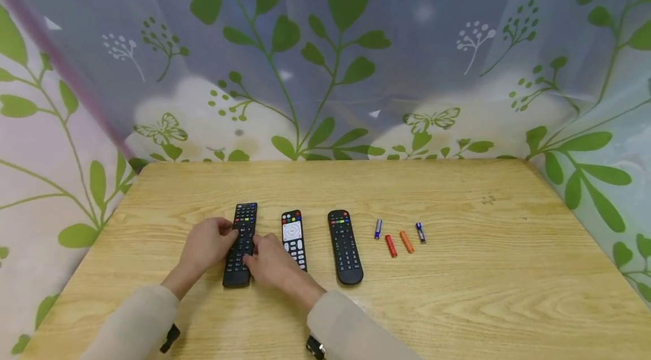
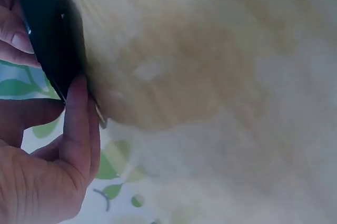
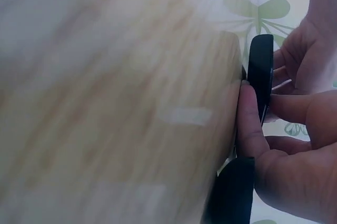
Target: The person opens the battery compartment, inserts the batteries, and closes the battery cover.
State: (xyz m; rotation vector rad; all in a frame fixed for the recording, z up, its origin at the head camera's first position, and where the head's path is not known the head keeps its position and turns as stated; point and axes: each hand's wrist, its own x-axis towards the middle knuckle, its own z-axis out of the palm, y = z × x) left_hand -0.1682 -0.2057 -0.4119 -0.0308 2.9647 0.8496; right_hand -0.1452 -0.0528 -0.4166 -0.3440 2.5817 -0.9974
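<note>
With left hand [image 1: 207, 242] and right hand [image 1: 273, 263], we clamped fingers and thumbs onto the leftmost remote [image 1: 242, 244] of 3

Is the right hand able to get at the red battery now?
Probably not immediately: the right hand holds the leftmost remote. Once freed, likely yes: nothing covers the red battery, though the middle remote and rightmost remote lie between.

From the head view's centre, the remote [image 1: 242, 244] towards half past seven is smooth plastic; the batteries [image 1: 390, 246], half past four, look glossy. The table [image 1: 458, 303], six o'clock, is smooth, grained wood; the sleeve [image 1: 134, 320], near eight, matt cloth; the curtain [image 1: 325, 100], twelve, thin fabric.
</note>
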